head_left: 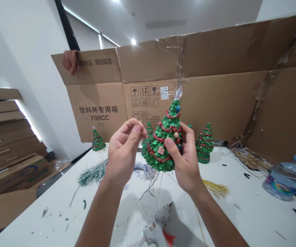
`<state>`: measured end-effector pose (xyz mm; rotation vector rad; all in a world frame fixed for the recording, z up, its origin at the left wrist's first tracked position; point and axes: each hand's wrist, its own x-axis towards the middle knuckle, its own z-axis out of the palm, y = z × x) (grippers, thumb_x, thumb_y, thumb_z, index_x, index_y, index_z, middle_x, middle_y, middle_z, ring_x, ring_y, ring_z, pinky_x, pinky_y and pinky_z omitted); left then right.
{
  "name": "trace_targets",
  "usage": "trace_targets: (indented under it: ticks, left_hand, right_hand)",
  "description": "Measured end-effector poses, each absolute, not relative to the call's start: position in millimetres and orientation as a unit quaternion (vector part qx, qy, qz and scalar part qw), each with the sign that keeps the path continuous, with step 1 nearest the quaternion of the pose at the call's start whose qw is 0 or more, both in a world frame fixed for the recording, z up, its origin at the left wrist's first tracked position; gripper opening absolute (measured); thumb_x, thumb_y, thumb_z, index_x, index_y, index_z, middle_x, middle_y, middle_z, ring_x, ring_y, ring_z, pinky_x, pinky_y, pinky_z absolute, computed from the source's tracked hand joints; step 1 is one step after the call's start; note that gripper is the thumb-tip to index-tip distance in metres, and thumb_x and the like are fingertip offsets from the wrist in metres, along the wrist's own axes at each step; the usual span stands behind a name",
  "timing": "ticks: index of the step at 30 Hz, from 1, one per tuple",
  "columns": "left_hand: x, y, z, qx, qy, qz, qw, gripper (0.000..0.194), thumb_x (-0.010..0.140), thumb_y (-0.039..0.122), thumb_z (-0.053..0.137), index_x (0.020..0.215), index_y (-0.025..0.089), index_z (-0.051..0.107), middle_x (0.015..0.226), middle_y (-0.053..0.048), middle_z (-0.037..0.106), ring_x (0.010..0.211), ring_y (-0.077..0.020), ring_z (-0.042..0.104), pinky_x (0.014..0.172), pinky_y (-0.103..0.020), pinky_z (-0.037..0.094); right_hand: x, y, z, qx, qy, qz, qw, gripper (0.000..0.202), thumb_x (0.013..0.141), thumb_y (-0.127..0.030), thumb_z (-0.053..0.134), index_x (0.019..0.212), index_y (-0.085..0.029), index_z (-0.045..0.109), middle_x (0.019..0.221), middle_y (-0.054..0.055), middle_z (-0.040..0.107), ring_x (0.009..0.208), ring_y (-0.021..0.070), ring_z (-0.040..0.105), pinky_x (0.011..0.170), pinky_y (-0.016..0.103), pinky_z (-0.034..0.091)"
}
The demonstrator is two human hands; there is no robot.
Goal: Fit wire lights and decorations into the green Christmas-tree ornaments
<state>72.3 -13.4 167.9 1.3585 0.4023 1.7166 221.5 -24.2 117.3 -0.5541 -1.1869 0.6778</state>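
The left hand (122, 151) pinches while the right hand (186, 164) grips.

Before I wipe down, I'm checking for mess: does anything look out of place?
Yes: small dark scraps are scattered across the white tabletop, and strands lie tangled near the cardboard at right, untidy unlike the gathered green bundle. The tree in the right hand shows no obvious damage.

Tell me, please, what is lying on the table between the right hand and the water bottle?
In the head view, a bundle of yellow strands lies nearer the right hand, and a few small dark scraps also show there.
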Motion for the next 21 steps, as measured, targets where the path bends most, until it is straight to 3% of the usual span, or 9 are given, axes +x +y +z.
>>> trace_targets:
  ticks: [4,15,21]
  left_hand:
    - [72.3,-15.2,168.4,0.528,0.159,0.702,0.45,0.023,0.084,0.03,0.091,0.098,0.019,0.076,0.098,-0.003,0.066,0.084,-0.0099,0.063,0.081,-0.018,0.056]
    - [74.0,-18.7,172.7,0.531,0.122,0.699,0.463,0.008,0.091,0.02,0.078,0.086,0.017,0.073,0.09,-0.002,0.06,0.081,-0.0107,0.06,0.08,-0.019,0.055]
    - [71.8,-18.5,172.3,0.51,0.108,0.727,0.448,0.006,0.084,0.016,0.078,0.081,0.017,0.074,0.082,-0.001,0.061,0.073,-0.009,0.058,0.074,-0.018,0.054]
  right_hand:
    - [221.5,-24.0,117.1,-0.258,-0.542,0.297,0.743,0.052,0.096,-0.048,0.076,0.141,-0.035,0.053,0.131,0.004,0.067,0.115,0.0234,0.069,0.099,0.043,0.059]
    - [221.6,-23.8,116.4,-0.264,-0.543,0.299,0.739,0.054,0.095,-0.049,0.077,0.141,-0.036,0.053,0.133,0.004,0.066,0.117,0.0238,0.068,0.105,0.046,0.057]
    - [220.9,-25.3,120.2,-0.257,-0.538,0.3,0.744,0.05,0.096,-0.05,0.075,0.138,-0.034,0.054,0.119,0.003,0.068,0.099,0.0205,0.07,0.086,0.039,0.062]
